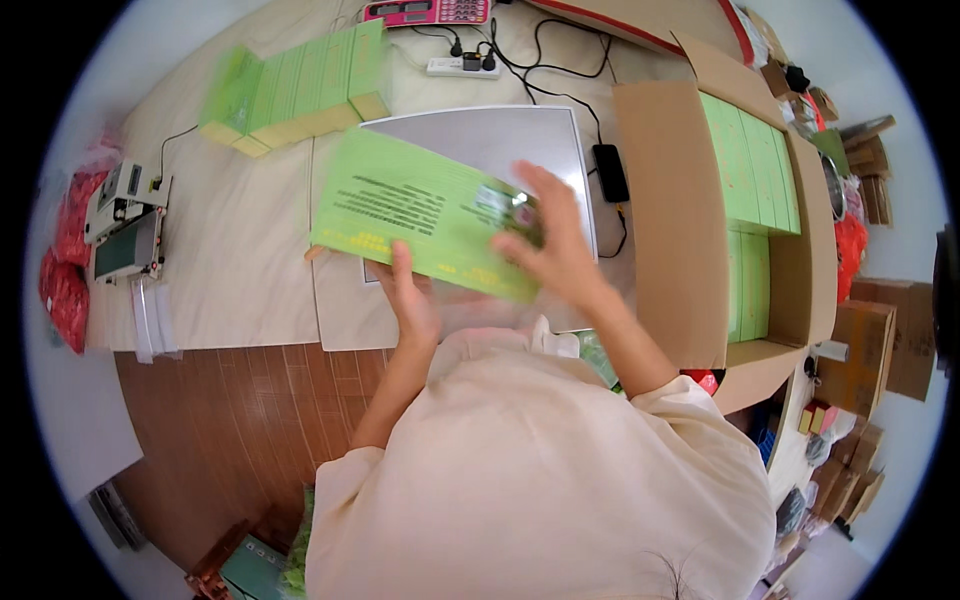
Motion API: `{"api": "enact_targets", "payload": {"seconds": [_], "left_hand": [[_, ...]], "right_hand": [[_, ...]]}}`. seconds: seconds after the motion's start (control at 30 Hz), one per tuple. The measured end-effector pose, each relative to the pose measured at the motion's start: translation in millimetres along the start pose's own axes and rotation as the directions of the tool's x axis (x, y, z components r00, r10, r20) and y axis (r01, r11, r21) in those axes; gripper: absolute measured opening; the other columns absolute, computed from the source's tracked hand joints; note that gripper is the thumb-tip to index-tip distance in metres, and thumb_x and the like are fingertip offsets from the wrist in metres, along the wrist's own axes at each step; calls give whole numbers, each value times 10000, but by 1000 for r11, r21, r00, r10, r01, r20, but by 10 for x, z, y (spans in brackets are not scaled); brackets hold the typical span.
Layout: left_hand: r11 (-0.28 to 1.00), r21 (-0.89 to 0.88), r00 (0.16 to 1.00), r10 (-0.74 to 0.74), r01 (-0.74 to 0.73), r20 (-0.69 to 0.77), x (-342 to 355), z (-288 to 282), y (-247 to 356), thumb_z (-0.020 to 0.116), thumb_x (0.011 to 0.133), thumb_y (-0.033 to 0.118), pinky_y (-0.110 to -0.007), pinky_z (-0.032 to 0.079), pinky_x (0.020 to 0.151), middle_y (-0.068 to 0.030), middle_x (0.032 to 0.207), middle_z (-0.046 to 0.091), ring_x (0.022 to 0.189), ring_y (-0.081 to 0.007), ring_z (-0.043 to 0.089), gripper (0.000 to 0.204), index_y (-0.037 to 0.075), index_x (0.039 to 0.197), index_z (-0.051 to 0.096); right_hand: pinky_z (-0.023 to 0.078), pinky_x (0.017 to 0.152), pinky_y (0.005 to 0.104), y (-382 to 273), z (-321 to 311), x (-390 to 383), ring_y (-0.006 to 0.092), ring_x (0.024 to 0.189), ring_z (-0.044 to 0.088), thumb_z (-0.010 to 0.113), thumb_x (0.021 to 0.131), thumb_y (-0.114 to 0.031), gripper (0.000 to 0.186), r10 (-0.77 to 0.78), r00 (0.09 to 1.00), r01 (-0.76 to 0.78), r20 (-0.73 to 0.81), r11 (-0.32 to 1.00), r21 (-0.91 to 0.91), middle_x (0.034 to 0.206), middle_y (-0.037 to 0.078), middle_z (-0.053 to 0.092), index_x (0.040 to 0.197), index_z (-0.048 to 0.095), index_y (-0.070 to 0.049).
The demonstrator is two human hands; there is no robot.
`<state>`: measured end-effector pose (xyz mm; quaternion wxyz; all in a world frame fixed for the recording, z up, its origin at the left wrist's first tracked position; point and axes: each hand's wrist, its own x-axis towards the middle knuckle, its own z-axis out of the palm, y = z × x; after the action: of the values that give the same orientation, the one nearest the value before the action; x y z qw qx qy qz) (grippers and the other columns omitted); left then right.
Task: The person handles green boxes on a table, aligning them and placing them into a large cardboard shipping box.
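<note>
- A green box (395,205) is held above the table (240,240), in front of the body, over the near left part of a grey panel (500,140).
- The left hand (412,300) grips its lower edge, thumb on the printed face.
- The right hand (555,240) is open, fingers spread at the box's right end; blur hides whether it touches.
- Supporting both ends would probably keep the box level; light finger pressure should spare its faces and corners.
- Keeping fingertips off the print would likely leave the face easier to check.
- The face bears rows of dark print, yellow lettering along the lower edge and a pale patch beside a dark picture at the right; the small print is too blurred to read.
- Green boxes (750,165) in the open carton (668,220) show faint markings, also illegible.
</note>
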<state>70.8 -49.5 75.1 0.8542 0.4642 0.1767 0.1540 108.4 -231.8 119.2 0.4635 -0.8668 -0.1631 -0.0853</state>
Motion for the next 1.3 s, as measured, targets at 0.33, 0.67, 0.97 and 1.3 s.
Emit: {"api": "enact_targets", "payload": {"seconds": [0.33, 0.67, 0.97, 1.3], "left_hand": [[948, -143, 856, -185, 285, 482, 21, -66, -396, 306, 1001, 430, -358, 354, 1022, -133, 1331, 451, 1200, -226, 452, 547, 12, 1349, 355], [146, 702, 713, 42, -697, 700, 92, -222, -249, 402, 972, 236, -464, 202, 1109, -118, 1433, 373, 1359, -303, 281, 444, 33, 1367, 401], [-188, 629, 655, -146, -754, 742, 274, -56, -482, 498, 917, 262, -513, 210, 1097, -54, 1430, 404, 1376, -225, 267, 476, 44, 1338, 455], [536, 719, 893, 190, -442, 408, 715, -165, -124, 452, 959, 367, -476, 250, 1083, -139, 1393, 432, 1345, -273, 326, 503, 64, 1360, 423]], "right_hand": [[386, 995, 394, 251, -425, -176, 275, 1256, 416, 740, 691, -503, 993, 107, 438, -892, 893, 179, 416, 1417, 159, 373, 1420, 293, 3], [267, 971, 536, 216, 28, -951, 423, 1176, 351, 761, 539, -385, 856, 214, 972, -107, 101, 778, -619, 1346, 266, 320, 1340, 487, -261], [303, 925, 523, 327, 295, -904, 443, 1116, 370, 773, 498, -339, 851, 229, 973, -149, 44, 757, -636, 1342, 260, 319, 1309, 517, -290], [364, 956, 448, 365, 195, -40, 341, 1135, 465, 693, 679, -420, 791, 498, 833, -535, 242, 836, 122, 1287, 200, 435, 1370, 424, -147]]}}
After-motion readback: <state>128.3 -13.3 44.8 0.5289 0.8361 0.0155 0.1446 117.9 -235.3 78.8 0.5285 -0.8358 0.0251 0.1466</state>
